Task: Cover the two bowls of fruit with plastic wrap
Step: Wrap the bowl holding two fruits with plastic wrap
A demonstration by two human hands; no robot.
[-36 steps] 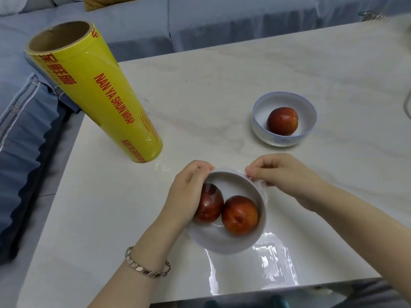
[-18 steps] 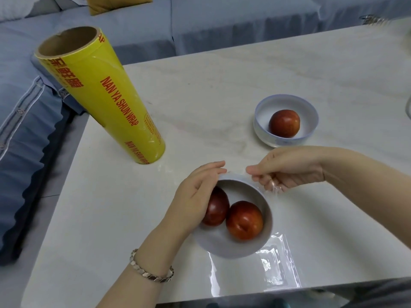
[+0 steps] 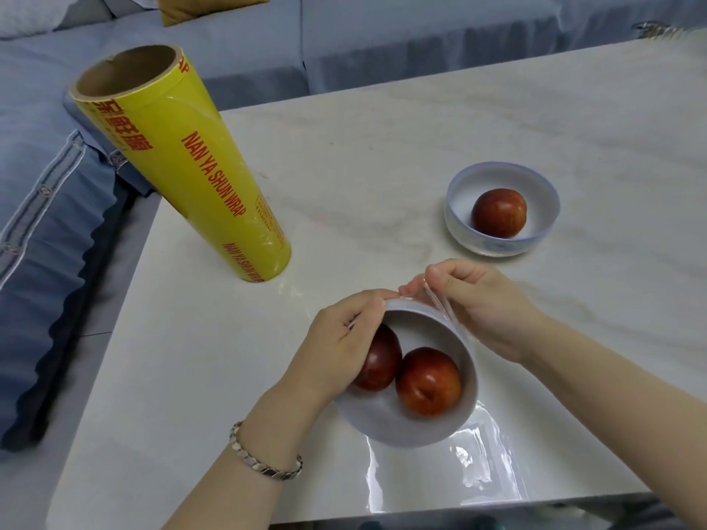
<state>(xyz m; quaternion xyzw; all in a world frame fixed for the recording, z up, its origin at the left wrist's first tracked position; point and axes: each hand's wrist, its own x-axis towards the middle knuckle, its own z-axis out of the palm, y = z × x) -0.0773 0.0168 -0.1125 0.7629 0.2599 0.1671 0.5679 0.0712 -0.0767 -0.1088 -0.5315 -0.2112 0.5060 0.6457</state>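
Now wrapping near bowl (image 3: 405, 422), lower centre of tabletop (image 3: 382, 154): left hand (image 3: 336, 346) and right hand (image 3: 478, 304) fingers pinching plastic wrap (image 3: 440, 300) at far rim. Next probably: stretch film, seal edges; far bowl (image 3: 501, 214), right, uncovered.

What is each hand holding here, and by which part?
Both hands pinch the plastic wrap at the far rim of the near bowl: the right hand grips a stretched edge, the left hand a strip at the rim.

Red lettering on the wrap roll

The tall yellow cardboard-cored roll of plastic wrap (image 3: 183, 166), upper left of the frame, reads "NAN YA SHUN WRAP" twice down its side, beside red Chinese characters; smaller print is illegible.
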